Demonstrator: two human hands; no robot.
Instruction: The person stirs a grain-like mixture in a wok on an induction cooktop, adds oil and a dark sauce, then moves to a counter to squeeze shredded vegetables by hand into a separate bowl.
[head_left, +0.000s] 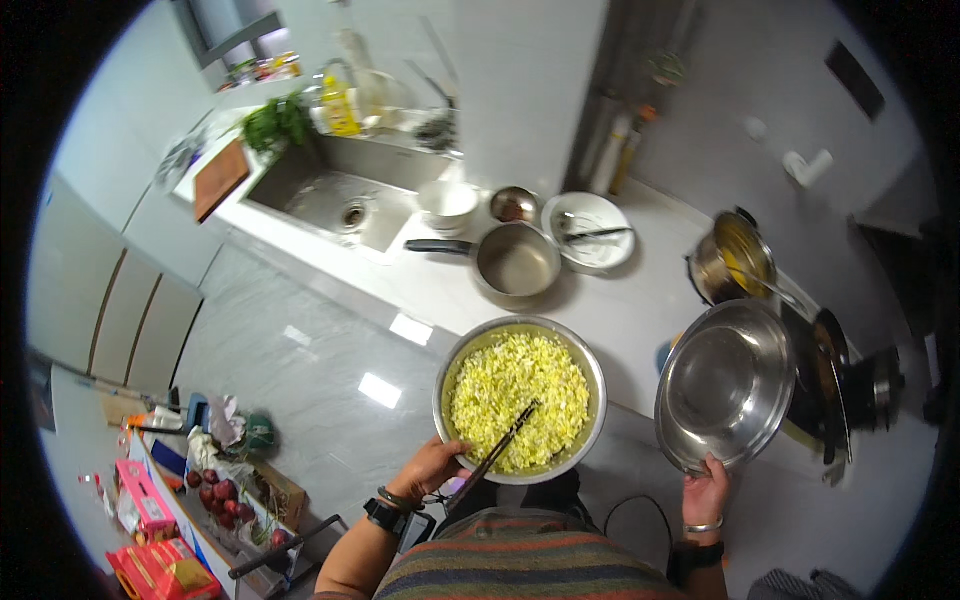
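Note:
My left hand (433, 466) grips the near-left rim of a stainless steel bowl (598, 405), which is full of finely chopped yellow-green vegetable (517, 390). A pair of dark chopsticks (501, 444) stands in the chopped mass and leans over the near rim towards me. Off to the right, my right hand (706, 487) holds a second metal basin (726, 382) by its near rim. Its inside faces up and shows only reflections. The two vessels are apart from each other.
Ahead, a white counter carries a saucepan (517, 261), white bowls (448, 206), a plate (592, 251) and a small metal bowl (514, 204). A steel sink (341, 199) lies left of these. At right stands a metal pot (731, 259). Red onions (223, 496) fill a bin at lower left.

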